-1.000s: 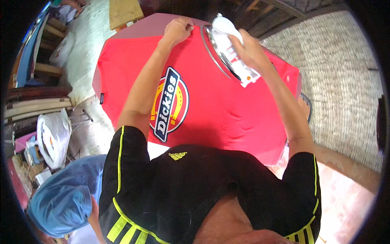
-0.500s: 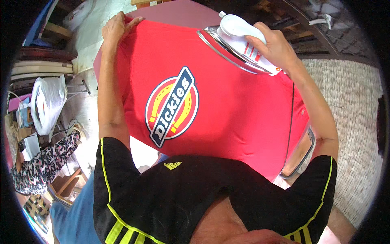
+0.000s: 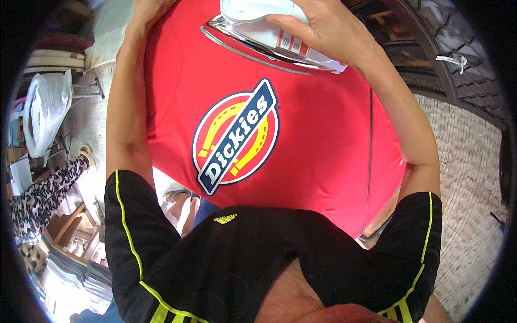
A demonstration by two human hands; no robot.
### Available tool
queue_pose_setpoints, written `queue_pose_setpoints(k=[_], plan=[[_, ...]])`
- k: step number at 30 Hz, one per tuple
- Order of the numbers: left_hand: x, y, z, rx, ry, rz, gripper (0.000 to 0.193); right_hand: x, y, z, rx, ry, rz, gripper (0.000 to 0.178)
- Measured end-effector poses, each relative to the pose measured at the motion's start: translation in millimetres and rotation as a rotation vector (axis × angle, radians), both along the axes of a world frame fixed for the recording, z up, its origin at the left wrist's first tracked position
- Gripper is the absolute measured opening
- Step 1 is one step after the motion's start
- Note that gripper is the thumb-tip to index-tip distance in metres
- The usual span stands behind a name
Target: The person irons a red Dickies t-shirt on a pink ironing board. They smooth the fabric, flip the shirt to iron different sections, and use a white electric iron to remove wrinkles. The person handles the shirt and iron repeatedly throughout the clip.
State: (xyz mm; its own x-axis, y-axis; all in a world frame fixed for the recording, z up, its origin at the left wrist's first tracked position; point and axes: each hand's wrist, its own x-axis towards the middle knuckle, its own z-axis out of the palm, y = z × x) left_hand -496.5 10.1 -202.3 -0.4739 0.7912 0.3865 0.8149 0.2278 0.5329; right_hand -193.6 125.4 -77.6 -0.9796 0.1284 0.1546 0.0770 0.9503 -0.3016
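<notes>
A red T-shirt (image 3: 323, 134) with a round yellow, navy and white print (image 3: 237, 137) lies spread in front of me. My right hand (image 3: 342, 35) is closed around the handle of a white and chrome clothes iron (image 3: 258, 46). The iron rests over the far part of the shirt, beyond the print, its pointed tip toward the left. My left hand (image 3: 152, 7) is at the shirt's far left edge. The top of the picture cuts off most of its fingers, so its grip is hidden.
Below the shirt's near right edge shows a metal frame (image 3: 376, 230). A dark metal lattice (image 3: 458, 59) stands at the far right, above a woven-looking floor (image 3: 468, 161). To the left are a plastic-wrapped item (image 3: 48, 113) and a person's patterned clothing (image 3: 43, 199).
The iron has slid left across the shirt with my right hand. The view has shifted, and my left hand now sits mostly beyond the top edge.
</notes>
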Motion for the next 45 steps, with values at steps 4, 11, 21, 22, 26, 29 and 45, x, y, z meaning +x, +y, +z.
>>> queue_pose_setpoints(k=[4, 11, 21, 22, 26, 29, 45], plan=[[11.8, -19.1, 31.0, -0.219, -0.206, 0.062, 0.039, 9.8, 5.7, -4.1, -0.026, -0.028, 0.006, 0.033], [-21.5, -17.8, -3.1, -0.03, -0.233, -0.08, 0.038, -6.7, -2.1, -1.7, 0.004, -0.061, 0.059, 0.034], [59.4, -54.5, 1.2, 0.329, 0.08, -0.082, 0.041, -22.4, -13.0, -6.1, -0.025, 0.043, 0.078, 0.038], [83.1, -56.9, -1.1, 0.335, -0.03, -0.086, 0.049, -12.7, -5.6, -13.4, -0.022, 0.025, 0.054, 0.038], [151.3, -70.7, -24.6, -0.042, 0.113, -0.044, 0.063, 49.4, -22.1, 16.4, -0.162, -0.135, -0.114, 0.041], [171.1, -64.1, -25.1, -0.187, 0.375, 0.013, 0.073, 124.2, -28.1, -0.6, -0.007, 0.005, -0.244, 0.038], [169.1, -72.5, -15.9, -0.237, 0.366, 0.005, 0.082, 192.7, -182.6, -28.4, -0.723, 0.241, -0.857, 0.042]])
